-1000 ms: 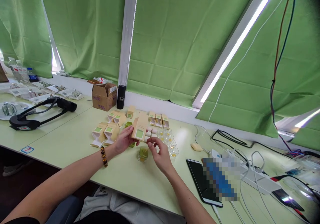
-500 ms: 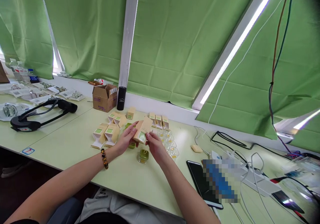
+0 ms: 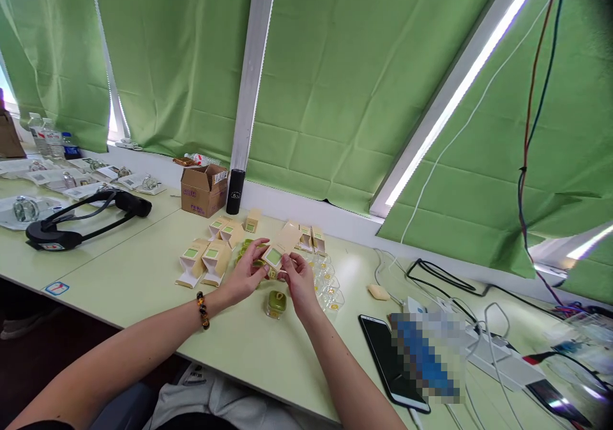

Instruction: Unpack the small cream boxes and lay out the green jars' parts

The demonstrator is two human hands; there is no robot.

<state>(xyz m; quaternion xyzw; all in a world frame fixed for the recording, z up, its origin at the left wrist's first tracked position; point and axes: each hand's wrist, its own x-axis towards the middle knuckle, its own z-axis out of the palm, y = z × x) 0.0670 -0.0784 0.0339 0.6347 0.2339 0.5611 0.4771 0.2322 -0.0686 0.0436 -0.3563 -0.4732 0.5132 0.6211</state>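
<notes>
A small tan cardboard box with a green square window is held up in front of me, its upper flap standing out. My right hand pinches its lower right corner. Around its left edge curl the fingers of my left hand, partly hidden behind it. Just below on the table stands a clear jar with a green lid. More green-lidded jars show partly behind my left hand. Several clear cups with yellow bottoms are grouped right of my right hand.
Open tan boxes stand at the left, more at the back. A brown carton and black cylinder are by the wall. A black headset lies left; a phone and cables lie right.
The held box has turned so its green window faces up toward me more. My left hand's fingers have loosened and shifted along its left edge. The view has shifted slightly.
</notes>
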